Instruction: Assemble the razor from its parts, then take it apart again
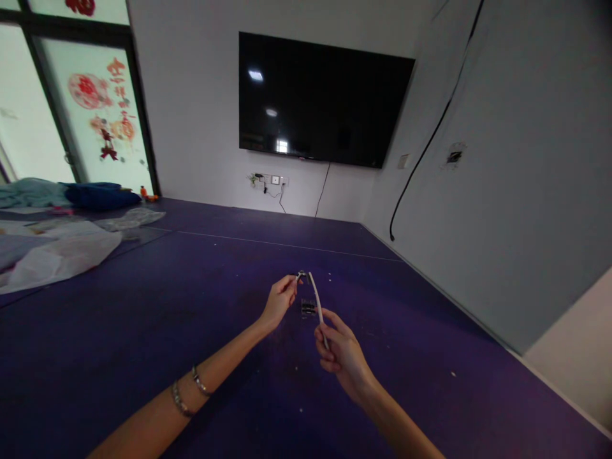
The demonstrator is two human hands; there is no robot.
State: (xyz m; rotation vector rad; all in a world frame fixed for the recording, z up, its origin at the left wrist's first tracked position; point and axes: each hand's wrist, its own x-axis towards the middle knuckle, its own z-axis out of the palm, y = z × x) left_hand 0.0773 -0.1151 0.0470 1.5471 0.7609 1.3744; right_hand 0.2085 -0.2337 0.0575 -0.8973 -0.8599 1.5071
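- Above the purple surface, the left hand was pinched on a small dark-and-light piece, too small to identify; a fingertip grip probably suited something so slight and left most of it uncovered.
- Opposite it, the right hand was closed around the lower part of a slim pale strip, whose upper length rose clear of the fingers in a gentle bend. Holding it low seemed to leave that far end free.
- The strip's tip stood just beside the small piece, and whether they touched could not be told. Both were held out ahead of the body, likely so that they stayed in plain sight.
- Behind the strip, between the hands, a small dark item appeared to lie on the surface, within easy reach; its details were unclear.
- Crumpled clear plastic lay well apart at the left, perhaps to leave working room.
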